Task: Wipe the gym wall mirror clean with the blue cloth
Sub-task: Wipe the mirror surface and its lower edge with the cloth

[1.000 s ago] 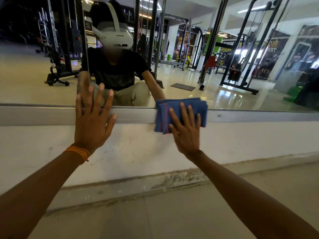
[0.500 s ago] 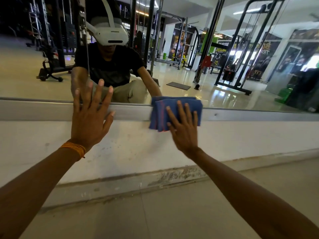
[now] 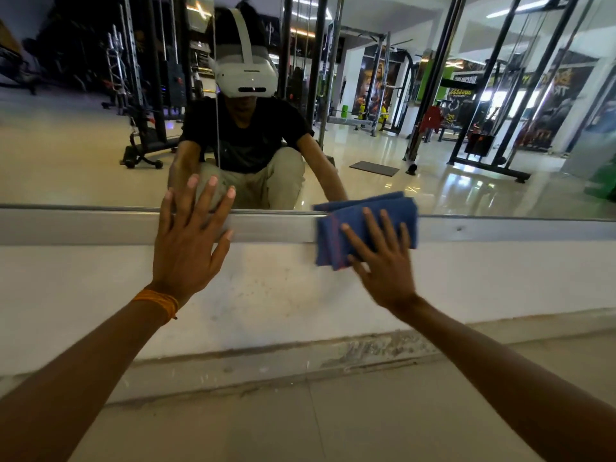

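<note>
Little has moved: right hand (image 3: 383, 261), fingers spread flat, still presses the cloth (image 3: 336, 233) on the mirror's (image 3: 433, 145) bottom frame (image 3: 100, 225); left hand (image 3: 186, 248) stays flat alongside.

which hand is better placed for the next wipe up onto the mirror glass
Right. The right hand presses the blue cloth flat at the lower edge of the mirror; the left hand rests bare on the frame.

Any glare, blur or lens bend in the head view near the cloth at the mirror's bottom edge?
Head view: left hand, right hand and blue cloth look sharp; the wide lens bows the mirror frame; ceiling lights glare off the reflected floor right of the cloth.
</note>
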The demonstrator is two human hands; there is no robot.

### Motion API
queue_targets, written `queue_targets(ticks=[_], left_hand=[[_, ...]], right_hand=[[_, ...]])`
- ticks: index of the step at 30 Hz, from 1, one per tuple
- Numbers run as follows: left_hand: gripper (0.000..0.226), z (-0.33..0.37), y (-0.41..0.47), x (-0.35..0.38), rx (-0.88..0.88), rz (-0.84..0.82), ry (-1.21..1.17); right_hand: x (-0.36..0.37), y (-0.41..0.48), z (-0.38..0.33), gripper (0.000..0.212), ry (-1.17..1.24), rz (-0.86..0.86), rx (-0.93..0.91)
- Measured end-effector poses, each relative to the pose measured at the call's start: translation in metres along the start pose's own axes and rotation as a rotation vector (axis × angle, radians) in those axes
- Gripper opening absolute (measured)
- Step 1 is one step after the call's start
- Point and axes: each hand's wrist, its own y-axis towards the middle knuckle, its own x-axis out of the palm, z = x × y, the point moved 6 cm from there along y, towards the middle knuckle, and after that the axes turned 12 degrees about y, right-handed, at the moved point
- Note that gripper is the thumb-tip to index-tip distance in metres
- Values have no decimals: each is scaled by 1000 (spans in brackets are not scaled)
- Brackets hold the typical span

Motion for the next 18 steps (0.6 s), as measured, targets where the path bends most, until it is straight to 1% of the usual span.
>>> queue_targets(ticks=[2, 3, 5, 7, 9, 11, 13, 15, 18], left_hand=[[64, -7, -4, -2, 13, -9, 15], [64, -8, -4, -2, 24, -14, 21], [64, -9, -6, -2, 33, -31, 23], [65, -7, -5, -4, 34, -34, 19], [65, -7, -3, -7, 51, -46, 21], [66, -10, -3, -13, 54, -41, 35], [67, -16, -6, -21, -11, -40, 48], [67, -24, -11, -24, -72, -61, 63], [64, -28, -14, -20, -28, -82, 95]], right_hand=[[-15, -14, 44, 62, 8, 2, 113], [-18, -15, 51, 62, 12, 9, 142], [-9, -8, 35, 63, 27, 37, 145], [10, 9, -16, 65, 27, 56, 47], [29, 26, -71, 65, 33, 24, -82], [36, 35, -98, 61, 34, 29, -179], [29, 31, -76, 60, 13, 84, -186], [16, 11, -24, 65, 4, 138, -94], [0, -14, 50, 71, 1, 159, 32]])
